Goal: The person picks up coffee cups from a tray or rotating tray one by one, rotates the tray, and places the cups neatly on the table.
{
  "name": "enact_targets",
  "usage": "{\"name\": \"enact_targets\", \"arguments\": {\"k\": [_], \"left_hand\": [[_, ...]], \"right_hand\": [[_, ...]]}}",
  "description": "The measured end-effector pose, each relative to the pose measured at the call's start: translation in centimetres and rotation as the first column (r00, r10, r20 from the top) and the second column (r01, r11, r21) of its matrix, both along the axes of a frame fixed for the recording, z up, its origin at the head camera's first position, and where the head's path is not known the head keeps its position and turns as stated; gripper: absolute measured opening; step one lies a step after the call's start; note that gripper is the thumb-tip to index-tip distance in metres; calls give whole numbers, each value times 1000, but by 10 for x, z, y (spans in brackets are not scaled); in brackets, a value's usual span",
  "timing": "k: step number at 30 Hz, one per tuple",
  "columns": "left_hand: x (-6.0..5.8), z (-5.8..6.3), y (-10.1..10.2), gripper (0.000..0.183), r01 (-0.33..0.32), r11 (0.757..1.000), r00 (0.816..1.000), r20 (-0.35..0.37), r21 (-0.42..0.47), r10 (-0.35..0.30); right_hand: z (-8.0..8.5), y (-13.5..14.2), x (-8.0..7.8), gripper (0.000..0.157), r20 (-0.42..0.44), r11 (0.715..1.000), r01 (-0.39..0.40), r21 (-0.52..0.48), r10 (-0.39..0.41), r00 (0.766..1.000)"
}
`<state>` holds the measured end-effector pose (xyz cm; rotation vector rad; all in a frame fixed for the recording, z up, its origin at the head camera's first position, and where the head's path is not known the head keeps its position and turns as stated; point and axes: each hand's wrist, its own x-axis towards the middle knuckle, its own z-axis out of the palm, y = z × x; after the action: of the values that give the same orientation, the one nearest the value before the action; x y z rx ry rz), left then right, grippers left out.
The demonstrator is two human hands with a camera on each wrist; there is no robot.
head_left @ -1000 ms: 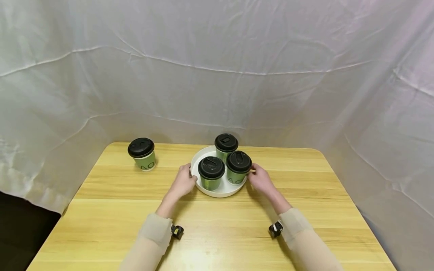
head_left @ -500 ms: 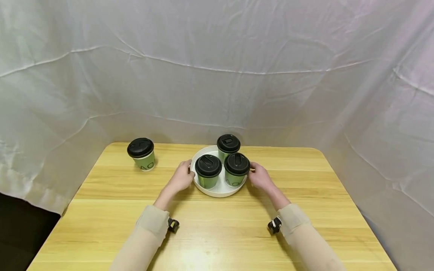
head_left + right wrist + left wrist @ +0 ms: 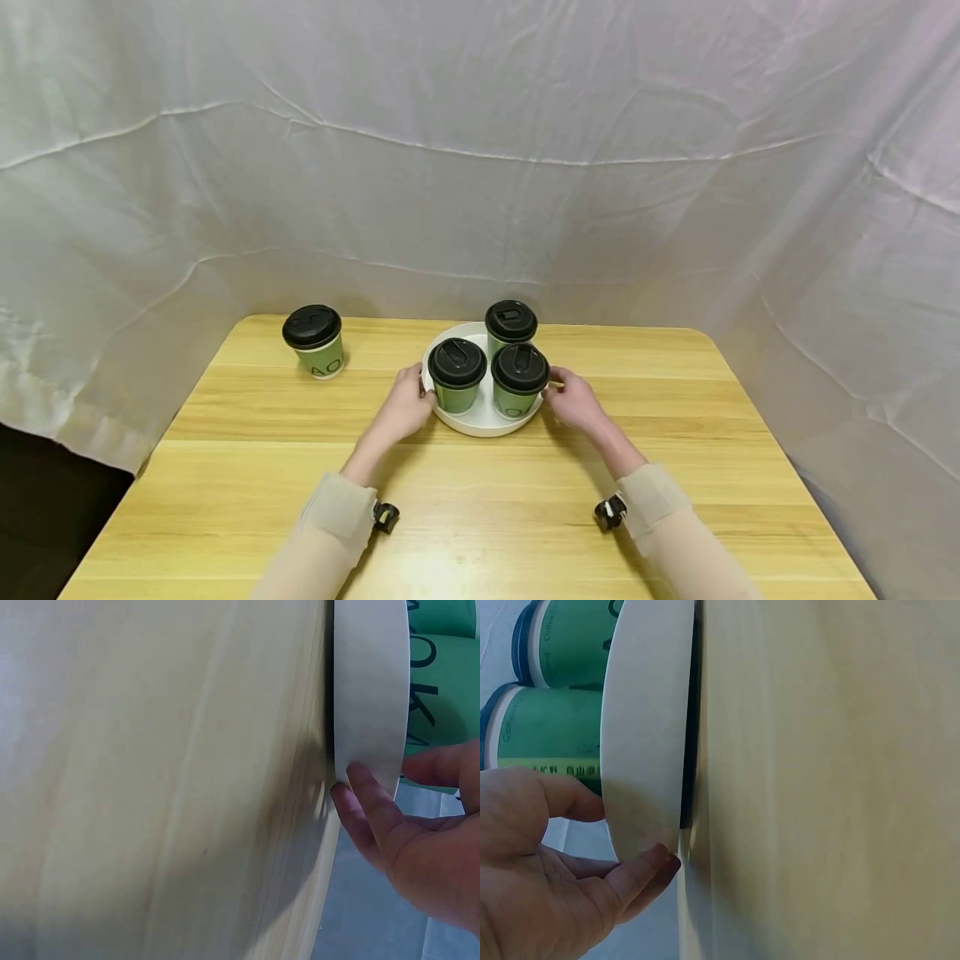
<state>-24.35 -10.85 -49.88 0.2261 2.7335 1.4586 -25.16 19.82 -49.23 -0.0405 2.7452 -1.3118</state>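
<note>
Near the back of the table stands a round white tray (image 3: 480,427) with a low wall and a thin dark strip beneath it. It carries three green paper cups with black lids: a left cup (image 3: 457,375), a right cup (image 3: 520,379) and a rear cup (image 3: 511,323), all upright. My left hand (image 3: 401,407) pinches the tray's left rim, thumb at the top edge and fingers against the outer wall (image 3: 646,750). On the opposite side my right hand (image 3: 576,402) holds the rim likewise, its fingertips (image 3: 360,776) on the wall.
A fourth lidded green cup (image 3: 315,342) stands apart on the left of the wooden table (image 3: 480,500). White cloth (image 3: 480,208) hangs close behind the table and along its sides. Each sleeve bears a small black camera.
The tray has turned slightly clockwise as seen from above: the rear cup shifted right, the right cup came nearer, the left cup went back. Both hands stay at about the same places.
</note>
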Motion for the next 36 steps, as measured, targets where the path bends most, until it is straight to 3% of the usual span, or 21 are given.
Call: {"name": "enact_targets", "arguments": {"k": [7,13,23,27,36], "left_hand": [[-2,-2,0,61,4,1000,1000,-11,-3,-4],[-15,-3,-7,47,85,996,993,-77,7,-84],[-30,2,-15,46,40,999,998,53,9,-41],[-29,3,-17,46,32,999,997,68,19,-33],[-14,7,-16,50,19,1000,997,70,2,-19]], "right_hand": [[1,0,1,53,15,999,7,-33,-6,1000],[1,1,-6,55,18,999,4,-37,-3,1000],[1,0,-13,52,22,999,7,-42,-6,1000],[1,0,-11,49,6,1000,-3,-19,3,1000],[1,1,-6,49,0,1000,-6,-18,6,1000]]}}
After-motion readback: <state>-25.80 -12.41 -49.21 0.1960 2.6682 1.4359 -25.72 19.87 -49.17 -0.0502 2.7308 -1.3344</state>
